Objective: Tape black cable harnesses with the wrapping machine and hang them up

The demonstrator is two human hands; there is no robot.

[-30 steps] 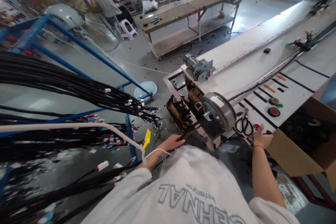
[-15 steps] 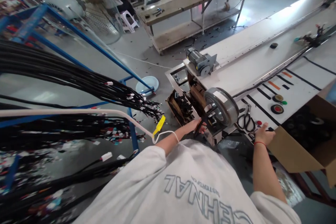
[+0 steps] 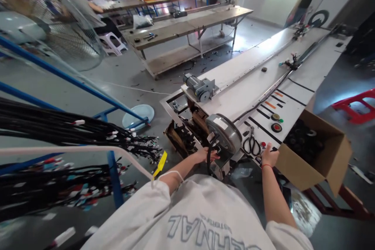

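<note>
So the left hand [image 3: 205,154] is wrapped around a black cable [image 3: 209,160] right at the near end of the long white table [image 3: 234,97]. The cable is thin, matte and rubbery-looking, and it curves in a loop from the fingers down toward the white shirt [image 3: 202,218]. Just right of and above that hand sits a round grey metal drum [image 3: 224,133], smooth and a bit shiny, with a small grey motor [image 3: 200,86] farther back on the left.

The right hand [image 3: 269,155] rests on the table's near edge, fingers curled loosely; can't tell if it's pinching anything. Black-handled scissors [image 3: 251,144] lie just left of it, and an open cardboard box [image 3: 316,156] sits right beside it. A big bundle of black wires [image 3: 64,129] with white connectors hangs on the left.
</note>
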